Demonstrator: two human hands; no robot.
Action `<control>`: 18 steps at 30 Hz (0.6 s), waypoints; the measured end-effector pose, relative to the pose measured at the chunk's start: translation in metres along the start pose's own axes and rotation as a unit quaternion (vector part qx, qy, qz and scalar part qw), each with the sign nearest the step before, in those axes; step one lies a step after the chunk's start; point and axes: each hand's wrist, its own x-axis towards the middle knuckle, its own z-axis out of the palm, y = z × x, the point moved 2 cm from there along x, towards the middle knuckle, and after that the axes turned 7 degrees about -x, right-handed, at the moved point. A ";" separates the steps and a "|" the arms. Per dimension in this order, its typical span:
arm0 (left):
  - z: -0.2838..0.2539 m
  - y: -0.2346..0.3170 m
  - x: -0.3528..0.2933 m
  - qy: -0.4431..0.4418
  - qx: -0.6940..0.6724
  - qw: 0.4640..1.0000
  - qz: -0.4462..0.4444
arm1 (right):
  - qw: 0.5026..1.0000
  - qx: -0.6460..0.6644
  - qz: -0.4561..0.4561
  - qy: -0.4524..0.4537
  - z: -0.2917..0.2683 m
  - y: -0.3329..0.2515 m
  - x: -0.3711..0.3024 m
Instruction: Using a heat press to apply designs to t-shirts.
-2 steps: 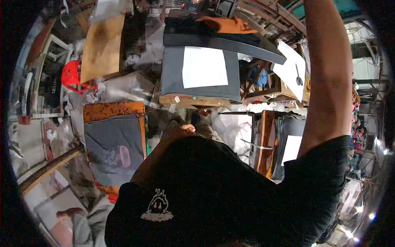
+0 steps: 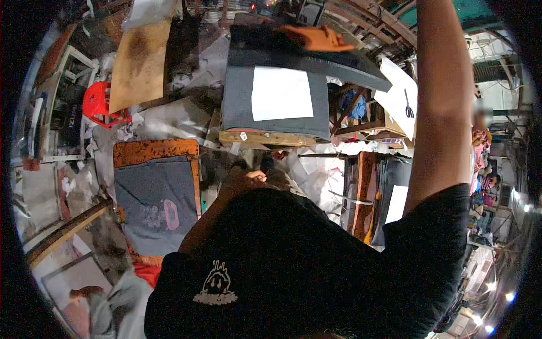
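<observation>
My left hand (image 2: 257,175) is close to my waist, its fingers curled in; what they hold, if anything, is hidden. My right arm (image 2: 443,96) is raised and runs out past the upper edge, so the right hand is out of sight. Ahead, a white sheet (image 2: 282,93) lies on dark grey fabric (image 2: 236,101) spread over a wooden board. A black flat panel (image 2: 254,55) slants across the fabric's far side. On it is an orange hand-shaped thing (image 2: 316,38); whether it is a hand or a glove I cannot tell.
To the left, an orange-brown board (image 2: 152,148) bears a grey printed cloth (image 2: 155,198), with a red plastic stool (image 2: 99,104) farther off. Scissors (image 2: 409,107) lie on white paper at the right. Another board (image 2: 366,198) stands right of me.
The black panel has shifted and its front edge is blurred. The orange hand-shaped thing has moved slightly and changed outline. My raised right arm has swung a little leftward.
</observation>
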 end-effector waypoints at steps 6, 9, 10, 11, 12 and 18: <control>-0.011 -0.009 -0.026 0.031 -0.007 0.999 0.025 | 0.969 -0.124 -0.213 -0.012 0.037 0.034 -0.167; -0.024 -0.076 -0.034 0.032 0.174 0.982 0.072 | 0.955 -0.036 -0.191 -0.223 0.136 0.016 -0.308; -0.024 -0.108 -0.037 0.056 0.264 0.954 0.129 | 0.941 -0.062 -0.205 -0.260 0.141 -0.024 -0.340; -0.013 -0.071 -0.033 0.006 0.265 0.953 0.145 | 0.942 -0.059 -0.168 -0.283 0.174 -0.020 -0.382; -0.015 -0.023 -0.025 -0.065 0.156 0.981 0.097 | 0.951 -0.035 -0.106 -0.289 0.227 -0.004 -0.429; -0.019 -0.086 0.008 -0.219 -0.005 0.972 -0.081 | 0.990 0.018 -0.112 -0.080 0.255 -0.028 -0.450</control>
